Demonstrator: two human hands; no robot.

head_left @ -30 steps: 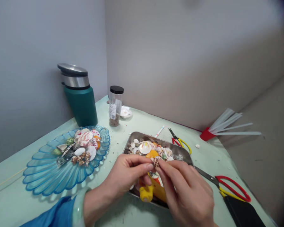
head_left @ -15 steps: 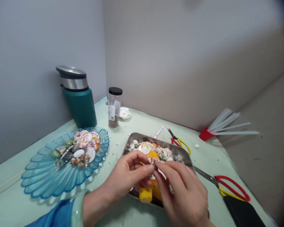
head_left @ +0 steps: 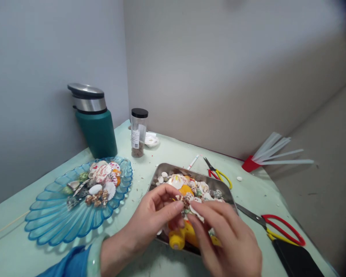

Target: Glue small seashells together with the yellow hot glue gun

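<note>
Over the near edge of a metal tray point(head_left: 165, 168) full of seashells, my left hand point(head_left: 152, 219) pinches a small brown-striped shell point(head_left: 180, 198) between thumb and fingers. My right hand point(head_left: 227, 242) is curled just to its right, its fingertips down among the shells close to that small shell; I cannot make out whether it holds one. A yellow bottle point(head_left: 178, 238) lies in the tray under both hands. To the left stands a blue shell-shaped glass dish point(head_left: 54, 219) with a heap of sorted shells point(head_left: 99, 182).
A teal flask point(head_left: 93, 123) and a clear black-capped jar point(head_left: 138, 132) stand at the back left. Small red-yellow snips point(head_left: 219, 174) lie behind the tray, large red-handled scissors point(head_left: 276, 227) and a black object point(head_left: 294, 259) to the right. A red holder with white sticks point(head_left: 272, 154) lies far right.
Both hands sank slightly toward the tray. The right fingers drew away from the striped shell, which stays in the left hand's pinch.
</note>
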